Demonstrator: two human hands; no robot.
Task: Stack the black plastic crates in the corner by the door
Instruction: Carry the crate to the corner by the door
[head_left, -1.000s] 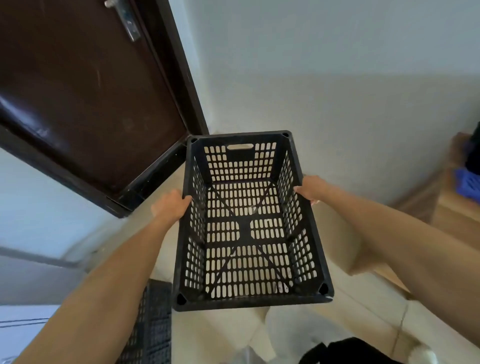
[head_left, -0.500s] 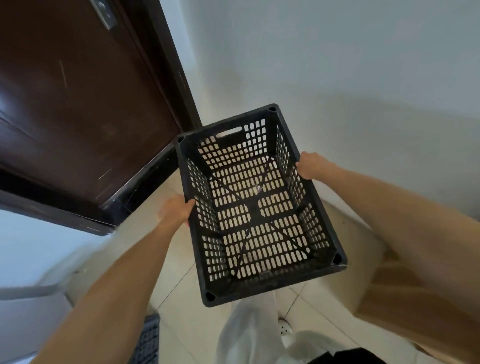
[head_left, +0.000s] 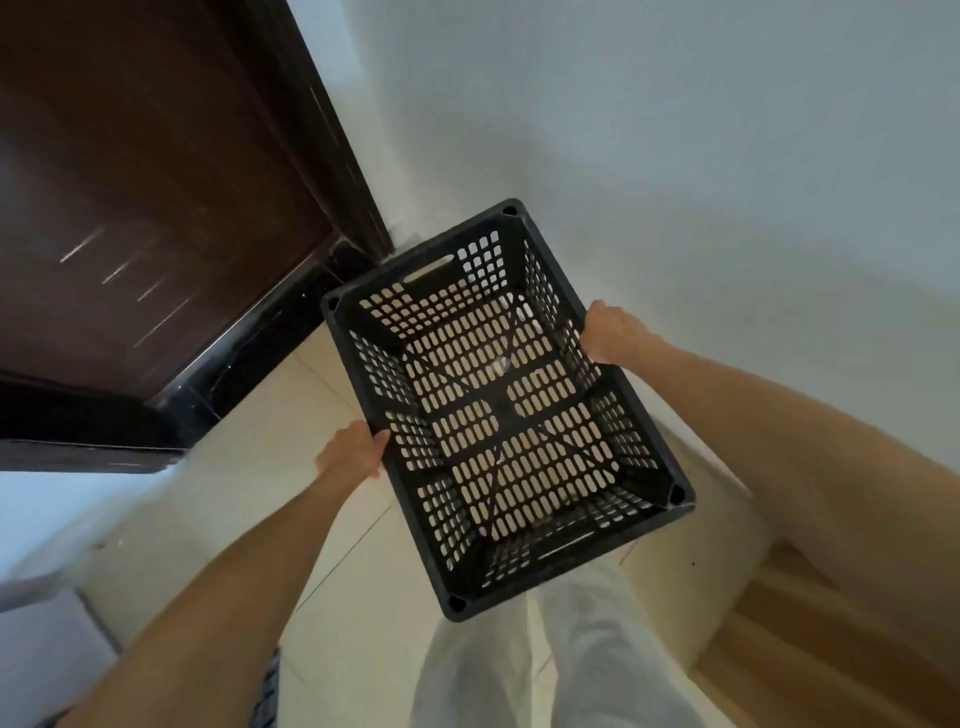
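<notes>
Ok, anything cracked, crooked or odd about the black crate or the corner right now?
Nothing stands out. The black perforated plastic crate looks intact and empty, held by its long sides in the left hand and right hand. It is turned at an angle to the dark brown door and not yet set down.

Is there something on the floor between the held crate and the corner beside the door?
Nothing visible. The crate, held by the left hand and right hand, is over bare floor tiles; its far end hides the corner itself.
</notes>
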